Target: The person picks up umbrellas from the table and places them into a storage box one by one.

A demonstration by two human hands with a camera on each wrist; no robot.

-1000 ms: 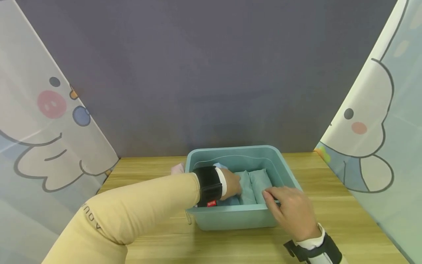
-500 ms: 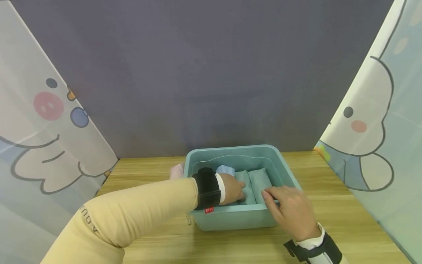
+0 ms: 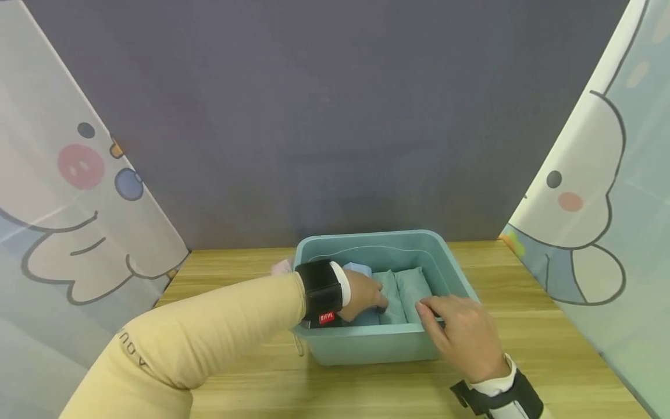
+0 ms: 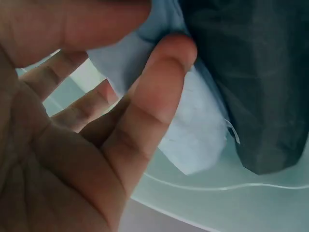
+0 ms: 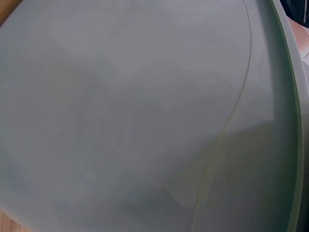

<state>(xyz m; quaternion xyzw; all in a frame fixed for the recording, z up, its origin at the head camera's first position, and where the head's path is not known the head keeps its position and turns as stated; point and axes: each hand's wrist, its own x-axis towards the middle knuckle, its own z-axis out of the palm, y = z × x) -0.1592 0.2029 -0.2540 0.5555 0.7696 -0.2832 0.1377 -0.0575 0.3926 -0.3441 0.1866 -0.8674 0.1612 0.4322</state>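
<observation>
My left hand (image 3: 361,295) reaches into a teal plastic bin (image 3: 371,344). Its fingers lie over a light blue cloth bundle (image 3: 359,267) and the edge of a green padded packet (image 3: 388,285). Up close in the left wrist view, the index fingertip (image 4: 181,50) touches the pale blue cloth (image 4: 198,128), with the thumb apart above it. A darker packet (image 4: 260,82) lies alongside. My right hand (image 3: 464,334) grips the bin's front right rim. The right wrist view is filled mostly by the bin wall (image 5: 120,121), without that hand's grip showing.
A second green packet (image 3: 413,286) lies at the right inside the bin. Pale pink cloth (image 3: 281,267) shows outside its left wall. The wooden table (image 3: 528,326) surrounds the bin, with a dark panel (image 3: 335,128) behind and cartoon-printed sheets (image 3: 570,186) at the sides.
My left hand first shifted right toward the green packet, then slightly back left, uncovering more of the blue bundle. The right hand and bin have stayed put.
</observation>
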